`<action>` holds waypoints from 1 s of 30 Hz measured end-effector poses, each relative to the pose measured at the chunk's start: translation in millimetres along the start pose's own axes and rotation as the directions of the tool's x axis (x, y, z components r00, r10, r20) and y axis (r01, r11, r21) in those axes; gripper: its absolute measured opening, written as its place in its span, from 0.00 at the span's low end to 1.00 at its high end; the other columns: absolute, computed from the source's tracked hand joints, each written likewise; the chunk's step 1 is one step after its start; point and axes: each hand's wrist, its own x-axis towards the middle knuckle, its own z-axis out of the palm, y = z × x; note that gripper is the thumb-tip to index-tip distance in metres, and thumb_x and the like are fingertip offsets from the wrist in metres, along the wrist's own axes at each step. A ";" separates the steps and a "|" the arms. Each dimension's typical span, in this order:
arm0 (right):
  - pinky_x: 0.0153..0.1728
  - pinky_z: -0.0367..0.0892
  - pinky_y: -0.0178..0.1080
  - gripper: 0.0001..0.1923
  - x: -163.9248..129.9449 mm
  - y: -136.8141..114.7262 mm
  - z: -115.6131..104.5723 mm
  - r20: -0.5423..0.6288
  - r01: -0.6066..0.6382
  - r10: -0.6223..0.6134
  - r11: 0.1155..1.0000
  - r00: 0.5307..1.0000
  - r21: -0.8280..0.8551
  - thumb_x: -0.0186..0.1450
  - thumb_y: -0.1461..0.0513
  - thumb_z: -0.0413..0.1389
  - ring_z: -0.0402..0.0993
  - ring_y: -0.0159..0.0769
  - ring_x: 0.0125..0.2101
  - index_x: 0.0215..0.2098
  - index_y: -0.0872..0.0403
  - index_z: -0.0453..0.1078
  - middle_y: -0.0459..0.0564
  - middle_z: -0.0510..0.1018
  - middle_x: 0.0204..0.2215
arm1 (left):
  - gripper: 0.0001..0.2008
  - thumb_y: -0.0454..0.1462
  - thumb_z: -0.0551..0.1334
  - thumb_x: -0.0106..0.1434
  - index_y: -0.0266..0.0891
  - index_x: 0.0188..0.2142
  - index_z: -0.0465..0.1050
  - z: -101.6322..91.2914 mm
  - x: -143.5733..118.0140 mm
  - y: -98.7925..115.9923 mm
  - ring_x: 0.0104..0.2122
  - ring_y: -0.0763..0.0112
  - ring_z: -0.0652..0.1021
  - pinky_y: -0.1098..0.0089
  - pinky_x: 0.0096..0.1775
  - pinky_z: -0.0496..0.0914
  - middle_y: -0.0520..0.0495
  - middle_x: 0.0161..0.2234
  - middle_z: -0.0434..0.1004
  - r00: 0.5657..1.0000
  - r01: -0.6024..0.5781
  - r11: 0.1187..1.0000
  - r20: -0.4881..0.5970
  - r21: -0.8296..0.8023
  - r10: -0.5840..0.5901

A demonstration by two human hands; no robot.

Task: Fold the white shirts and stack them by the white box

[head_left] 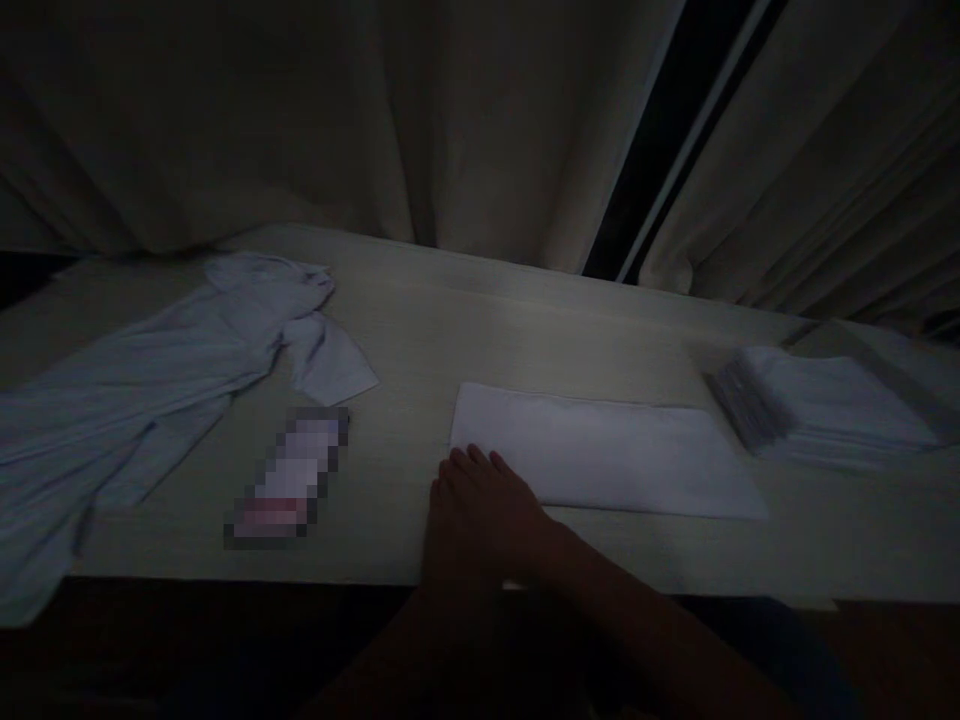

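My right hand (480, 520) lies flat on the table (465, 320), fingers (469, 462) stretched out and gripping nothing, tips touching the near left corner of the folded cloth (600, 450). My left hand seems to rest just beside it, too dark to tell how its fingers stand. Left of the cloth sits a small blurred item (289, 478), and beyond that a crumpled shirt (150, 380). Right of the cloth is a stack (817, 410) of folded cloths. Curtains (375, 120) hang behind.

right hand (480, 515) | flat, palm down (fingers together) | forearm reaching in from lower right
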 end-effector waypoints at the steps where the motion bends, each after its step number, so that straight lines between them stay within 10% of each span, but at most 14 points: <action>1: 0.66 0.46 0.53 0.30 7.2 1.2 -1.0 0.018 0.001 -0.001 1.000 1.000 0.000 0.73 0.48 0.35 0.45 0.43 0.68 0.68 0.53 0.53 0.53 0.56 0.67 | 0.33 0.39 0.50 0.65 0.41 0.69 0.47 -1.2 3.1 0.4 0.66 0.49 0.57 0.42 0.62 0.52 0.38 0.65 0.59 1.000 0.009 1.000 -0.007 -0.009 -0.009; 13: 0.66 0.37 0.55 0.40 89.6 40.8 -2.3 0.043 -0.114 0.115 0.993 0.992 -0.021 0.71 0.41 0.32 0.34 0.46 0.69 0.71 0.58 0.44 0.56 0.42 0.70 | 0.47 0.58 0.54 0.60 0.16 0.62 0.57 6.6 -0.7 4.0 0.65 0.35 0.55 0.44 0.62 0.50 0.17 0.63 0.55 0.990 0.137 0.990 -0.027 0.042 -0.136; 20: 0.66 0.32 0.56 0.43 125.6 55.9 -9.4 0.012 -0.221 0.221 0.975 0.975 -0.030 0.70 0.40 0.30 0.31 0.47 0.69 0.71 0.61 0.39 0.58 0.40 0.70 | 0.48 0.59 0.52 0.60 0.19 0.65 0.53 10.4 0.3 5.2 0.66 0.36 0.54 0.44 0.62 0.52 0.18 0.65 0.52 0.989 0.144 0.985 -0.051 0.094 -0.140; 30: 0.67 0.35 0.54 0.37 7.7 0.6 -10.8 -0.164 -0.154 0.140 0.985 0.976 -0.074 0.72 0.44 0.32 0.28 0.42 0.70 0.72 0.56 0.39 0.51 0.38 0.71 | 0.29 0.42 0.49 0.65 0.22 0.58 0.66 -36.7 18.0 -18.6 0.62 0.36 0.62 0.38 0.61 0.45 0.22 0.61 0.63 0.981 0.165 0.932 0.043 0.324 -0.189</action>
